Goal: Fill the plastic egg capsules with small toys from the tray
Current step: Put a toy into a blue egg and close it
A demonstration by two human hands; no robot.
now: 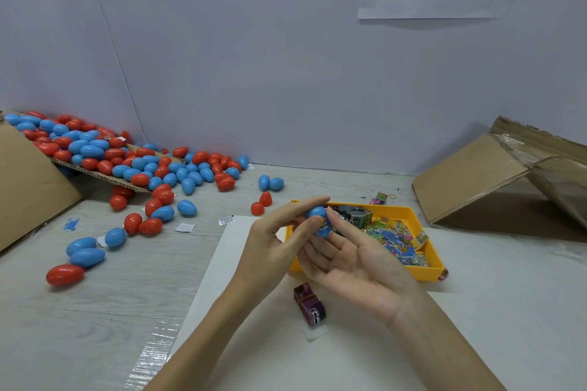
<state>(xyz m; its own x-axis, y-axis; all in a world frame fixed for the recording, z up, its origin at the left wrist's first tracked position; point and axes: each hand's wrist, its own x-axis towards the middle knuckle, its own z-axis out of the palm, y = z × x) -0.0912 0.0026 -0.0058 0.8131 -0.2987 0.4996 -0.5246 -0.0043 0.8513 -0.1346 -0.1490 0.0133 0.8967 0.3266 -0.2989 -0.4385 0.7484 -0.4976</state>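
Both hands meet above the near left corner of the yellow tray (425, 273), which holds several small wrapped toys (394, 238). My left hand (279, 244) pinches a blue egg capsule (319, 219) between thumb and forefinger. A colourful toy packet shows at the capsule's open seam. My right hand (359, 260) lies palm up, its thumb pressing the capsule's right side and its fingers cupped beneath it.
Several red and blue eggs (133, 165) spill from a cardboard box (28, 187) at the left across the table. A purple banded bundle (309, 305) lies on white paper (241, 320) near me. A tipped cardboard box (482, 181) stands at the right.
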